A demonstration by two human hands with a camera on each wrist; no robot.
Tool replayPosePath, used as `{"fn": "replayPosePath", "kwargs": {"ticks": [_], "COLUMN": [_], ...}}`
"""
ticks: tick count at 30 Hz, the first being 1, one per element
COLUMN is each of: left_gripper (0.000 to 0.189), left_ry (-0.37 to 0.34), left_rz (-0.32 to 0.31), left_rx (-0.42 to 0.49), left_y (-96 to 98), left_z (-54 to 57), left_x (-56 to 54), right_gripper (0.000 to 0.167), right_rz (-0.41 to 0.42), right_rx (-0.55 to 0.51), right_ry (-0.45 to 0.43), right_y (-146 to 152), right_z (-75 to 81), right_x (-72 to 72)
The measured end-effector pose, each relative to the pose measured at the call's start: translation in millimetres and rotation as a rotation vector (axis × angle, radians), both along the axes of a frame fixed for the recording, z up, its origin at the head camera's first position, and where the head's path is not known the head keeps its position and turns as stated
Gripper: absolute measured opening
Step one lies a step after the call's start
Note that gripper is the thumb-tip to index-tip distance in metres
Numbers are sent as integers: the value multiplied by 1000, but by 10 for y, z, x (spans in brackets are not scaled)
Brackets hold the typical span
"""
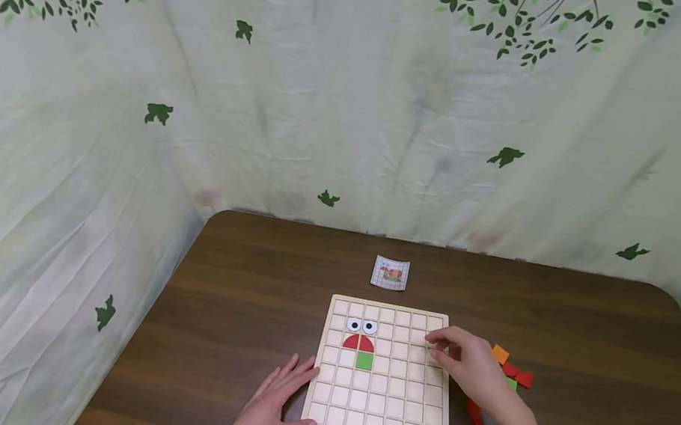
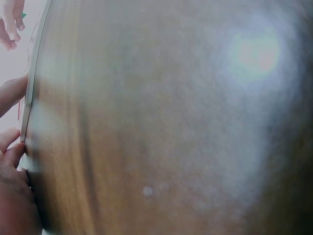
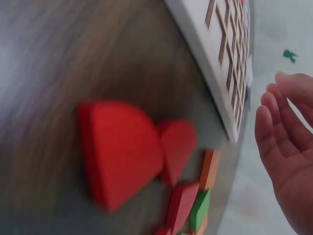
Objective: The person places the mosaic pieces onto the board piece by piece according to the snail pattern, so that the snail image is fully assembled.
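Observation:
A pale wooden grid board [image 1: 398, 388] lies on the table. In its upper left cells sit two eye tiles [image 1: 353, 325], two red quarter-circle tiles [image 1: 351, 341] and, below the right one, a green square tile [image 1: 364, 361]. My left hand [image 1: 275, 408] rests at the board's lower left edge, thumb and fingertips touching the rim. Over the board's right edge hovers my right hand [image 1: 477, 369], its fingers loosely bent. No tile shows between the fingers in the right wrist view, where the hand [image 3: 291, 142] is beyond the loose pieces.
Right of the board lie loose pieces: an orange one [image 1: 500, 354], a green one [image 1: 511, 384] and several red ones [image 1: 524, 379], partly hidden by my right forearm. A small picture card [image 1: 390, 274] lies behind the board. A leaf-printed curtain [image 1: 355, 131] hangs behind the table [image 1: 258, 289].

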State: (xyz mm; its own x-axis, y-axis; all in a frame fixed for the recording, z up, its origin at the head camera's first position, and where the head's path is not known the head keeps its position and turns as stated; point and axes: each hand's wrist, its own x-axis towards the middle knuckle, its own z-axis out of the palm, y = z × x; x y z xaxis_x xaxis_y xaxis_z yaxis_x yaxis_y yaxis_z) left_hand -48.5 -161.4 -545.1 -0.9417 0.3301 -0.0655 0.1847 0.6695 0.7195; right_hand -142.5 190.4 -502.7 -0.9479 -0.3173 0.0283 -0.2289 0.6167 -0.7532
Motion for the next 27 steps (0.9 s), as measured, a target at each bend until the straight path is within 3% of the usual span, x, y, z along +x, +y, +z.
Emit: {"fn": "replayPosePath", "kwargs": {"ticks": [10, 27], "left_gripper": [75, 76], "left_ry": [-11, -18], "left_rz": [-1, 4], "left_rx": [-8, -9], "left_y": [-2, -3], "left_z": [-8, -28], "left_x": [3, -5], "right_gripper": [30, 34], "right_rz": [-15, 48], "right_rx": [61, 175], "right_ry": [50, 33], "right_y": [324, 620], "right_z": [-13, -123], "right_x": [33, -8]}}
